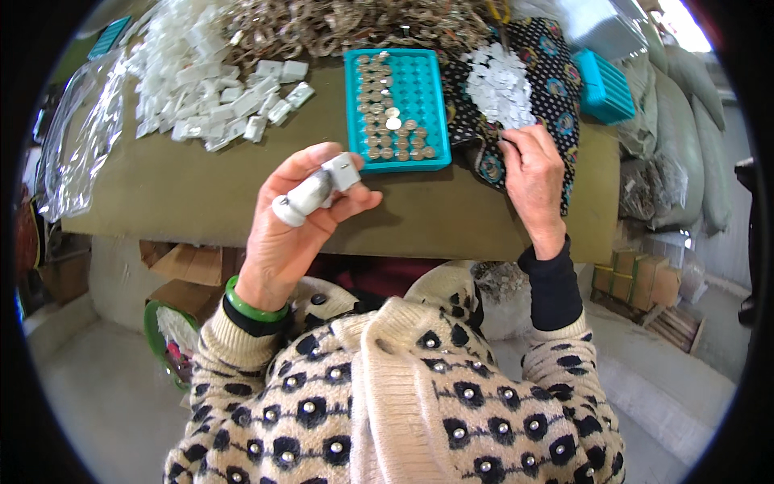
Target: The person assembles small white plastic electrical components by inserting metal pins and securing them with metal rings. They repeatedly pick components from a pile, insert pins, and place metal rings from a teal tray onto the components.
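Note:
My left hand grips a small white plastic fitting with a squarish head, a greyish rounded middle and a round white end. The fitting is held tilted above the near part of the table. My right hand is at the near edge of a pile of small flat white pieces on a dark patterned cloth. Its thumb and fingertips are pressed together; whatever is between them is too small to name. Between the hands lies a teal tray with rows of pockets, partly filled with small round brownish-silver discs.
A heap of white plastic blocks covers the table's far left. Behind the tray lies a tangled brownish strip pile. Another teal tray stands at the right edge, near large pale sacks. Clear plastic hangs at the left.

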A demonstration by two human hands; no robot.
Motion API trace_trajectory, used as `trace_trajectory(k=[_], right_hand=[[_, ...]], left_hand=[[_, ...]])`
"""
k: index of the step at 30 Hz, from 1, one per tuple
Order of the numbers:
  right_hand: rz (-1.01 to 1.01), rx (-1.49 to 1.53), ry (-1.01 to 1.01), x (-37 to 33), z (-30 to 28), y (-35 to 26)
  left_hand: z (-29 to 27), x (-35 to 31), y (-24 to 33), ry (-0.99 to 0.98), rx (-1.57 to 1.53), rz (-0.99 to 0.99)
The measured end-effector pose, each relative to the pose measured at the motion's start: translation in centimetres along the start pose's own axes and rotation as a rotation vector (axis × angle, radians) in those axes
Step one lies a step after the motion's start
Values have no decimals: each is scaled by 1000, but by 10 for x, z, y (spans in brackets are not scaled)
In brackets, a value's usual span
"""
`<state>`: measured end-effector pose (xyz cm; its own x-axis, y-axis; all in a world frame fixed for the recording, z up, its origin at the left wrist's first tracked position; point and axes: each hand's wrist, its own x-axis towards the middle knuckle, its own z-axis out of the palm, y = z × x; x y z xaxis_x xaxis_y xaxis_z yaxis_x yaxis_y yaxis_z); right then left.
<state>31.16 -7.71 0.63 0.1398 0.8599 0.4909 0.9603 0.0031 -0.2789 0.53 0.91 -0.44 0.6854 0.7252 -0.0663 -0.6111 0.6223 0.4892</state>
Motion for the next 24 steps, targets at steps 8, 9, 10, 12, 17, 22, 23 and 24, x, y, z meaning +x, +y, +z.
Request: trace_trajectory(k=[8, 9, 10, 12, 17, 22, 23, 24], right_hand=[[104, 320, 43, 15, -18, -42], [65, 433, 39, 17, -20, -53], [64, 480, -4, 17, -24, -67], [5, 564, -66, 19, -23, -92], [-264, 612, -55, 32, 0, -133], [-276, 597, -87, 40, 4, -143], [-281, 586, -90, 40, 5, -144], [-285, 574, -92, 41, 5, -145]], left_hand=[[3, -2, 2, -19, -38, -50], [5, -2, 2, 15, -42, -60], [6, -2, 3, 47, -46, -70], [10, -3, 3, 46, -65, -53], [17, -11, 7, 77, -106, -45], [16, -12, 9, 69, -137, -40], [15, -12, 9, 41, -134, -37], [14, -12, 9, 12, -131, -35]])
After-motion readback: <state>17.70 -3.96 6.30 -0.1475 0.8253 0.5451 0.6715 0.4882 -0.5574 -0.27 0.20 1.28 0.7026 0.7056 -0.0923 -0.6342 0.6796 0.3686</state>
